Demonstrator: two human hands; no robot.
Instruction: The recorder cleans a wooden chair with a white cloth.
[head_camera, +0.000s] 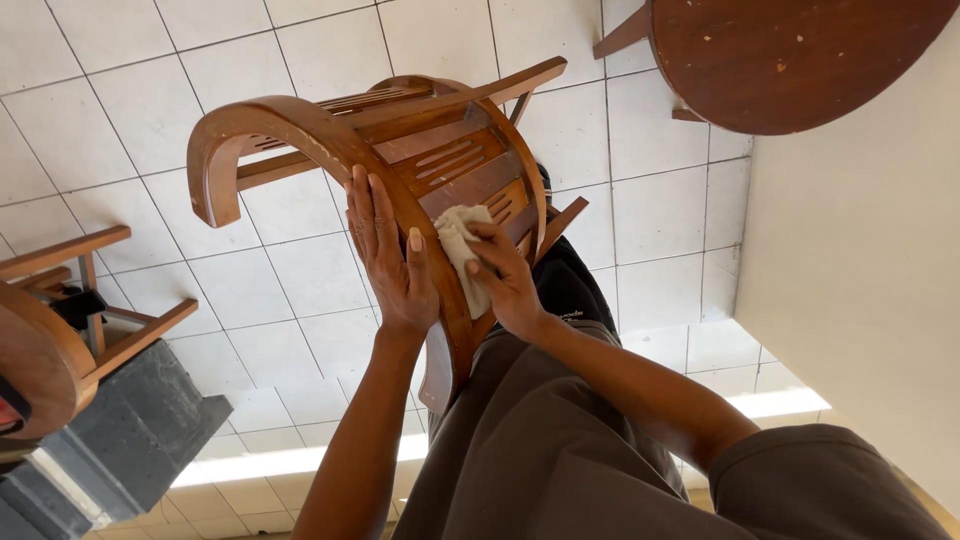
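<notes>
Steadying the curved-back wooden chair with our left hand flat and unclenched on its rail | right hand pinched a pale cloth against the slats | open tiled floor lay left | round table and wall crowded right | second chair stood apart.

At one o'clock we see a round dark wooden table; at nine o'clock another wooden chair stands on the white tiled floor.
</notes>
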